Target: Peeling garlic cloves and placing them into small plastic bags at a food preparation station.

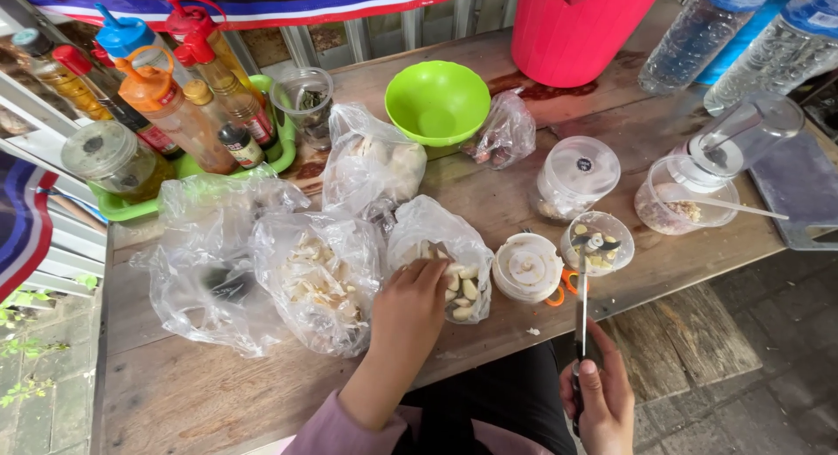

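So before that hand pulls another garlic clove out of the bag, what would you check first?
1. Left hand inside the mouth of the clear bag of garlic cloves: ok, fingers are in among the cloves.
2. Clove actually gripped: cannot tell, the fingertips are hidden by the plastic.
3. Right hand holding the knife: ok, handle in the fist, blade pointing away from the body.
4. Knife tip apart from the left hand: ok, it sits over by the small clear cup.
5. Small clear cup upright on the wooden table: ok.
6. Bag of peels apart from the blade: ok.
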